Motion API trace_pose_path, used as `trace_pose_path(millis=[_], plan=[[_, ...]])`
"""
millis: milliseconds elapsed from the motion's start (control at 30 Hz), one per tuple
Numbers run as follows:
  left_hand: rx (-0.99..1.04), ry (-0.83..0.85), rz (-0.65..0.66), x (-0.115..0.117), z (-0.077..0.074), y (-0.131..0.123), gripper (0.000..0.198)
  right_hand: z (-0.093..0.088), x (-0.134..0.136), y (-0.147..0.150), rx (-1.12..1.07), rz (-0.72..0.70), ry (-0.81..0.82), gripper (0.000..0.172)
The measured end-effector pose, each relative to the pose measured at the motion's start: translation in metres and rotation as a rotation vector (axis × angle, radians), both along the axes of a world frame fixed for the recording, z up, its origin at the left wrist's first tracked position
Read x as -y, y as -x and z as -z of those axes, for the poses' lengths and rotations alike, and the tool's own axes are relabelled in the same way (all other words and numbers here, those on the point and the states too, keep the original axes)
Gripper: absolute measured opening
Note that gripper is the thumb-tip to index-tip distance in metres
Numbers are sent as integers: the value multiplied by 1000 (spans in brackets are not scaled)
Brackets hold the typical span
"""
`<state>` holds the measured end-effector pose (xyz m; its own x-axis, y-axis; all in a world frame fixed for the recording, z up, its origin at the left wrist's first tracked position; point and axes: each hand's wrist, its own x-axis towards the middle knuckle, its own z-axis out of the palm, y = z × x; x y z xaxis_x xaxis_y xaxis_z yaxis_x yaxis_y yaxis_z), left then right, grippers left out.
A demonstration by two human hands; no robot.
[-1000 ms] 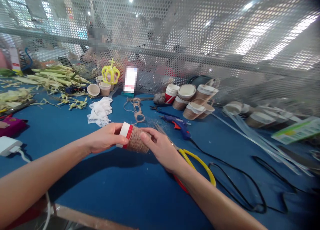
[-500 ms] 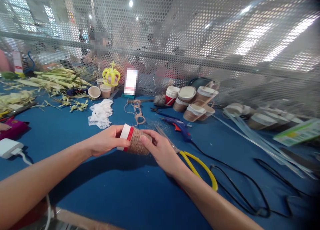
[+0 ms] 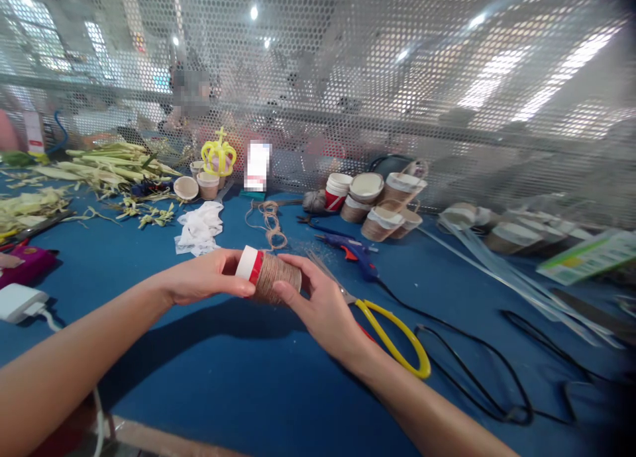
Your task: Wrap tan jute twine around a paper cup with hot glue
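Just above the blue table, a paper cup (image 3: 271, 275) lies sideways between my hands. Brown twine winds round most of it, with a red band and a white rim bare at its left end. My left hand (image 3: 209, 278) grips that rim end, thumb along the near side. Around the twine-covered end, my right hand (image 3: 320, 301) is closed with its thumb on the coils; its other fingers are partly hidden behind the cup. Loose twine (image 3: 272, 225) lies in loops beyond the cup. Yellow-handled scissors (image 3: 392, 344) lie beside my right wrist.
A blue glue gun (image 3: 355, 253) with a black cord lies right of centre, before several twine-wrapped cups (image 3: 380, 224). Clear glue sticks (image 3: 517, 285) stretch right. A white cloth (image 3: 200, 228), a phone (image 3: 257, 165) and husks (image 3: 114, 165) lie left and behind, before a perforated metal screen (image 3: 308, 86).
The view has shifted slightly. Both hands still hold the cup, and my right thumb sits a little lower and further left on the twine.
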<state>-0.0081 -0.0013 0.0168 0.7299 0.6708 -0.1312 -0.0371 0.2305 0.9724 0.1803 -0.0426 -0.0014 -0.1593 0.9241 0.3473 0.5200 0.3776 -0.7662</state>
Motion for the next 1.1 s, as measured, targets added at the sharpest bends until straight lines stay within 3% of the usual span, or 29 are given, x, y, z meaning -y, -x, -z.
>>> trace_pose_path(millis=[133, 233, 567, 967, 1033, 1100], plan=[[91, 126, -60, -3, -4, 3, 33, 0, 5, 2, 140, -11, -317, 37], [116, 192, -119, -3, -4, 1, 32, 1, 7, 3, 244, -32, -461, 41], [10, 233, -165, -1, 3, -14, 24, 11, 17, -4, 396, -58, -587, 42], [-56, 241, -173, 4, 3, -19, 23, 12, 22, -8, 426, -77, -539, 42], [-89, 213, -221, 5, 5, -15, 25, 0, 15, -16, 454, 5, -435, 41], [-120, 167, -260, 5, 8, -12, 28, -15, 3, -29, 531, 201, -223, 32]])
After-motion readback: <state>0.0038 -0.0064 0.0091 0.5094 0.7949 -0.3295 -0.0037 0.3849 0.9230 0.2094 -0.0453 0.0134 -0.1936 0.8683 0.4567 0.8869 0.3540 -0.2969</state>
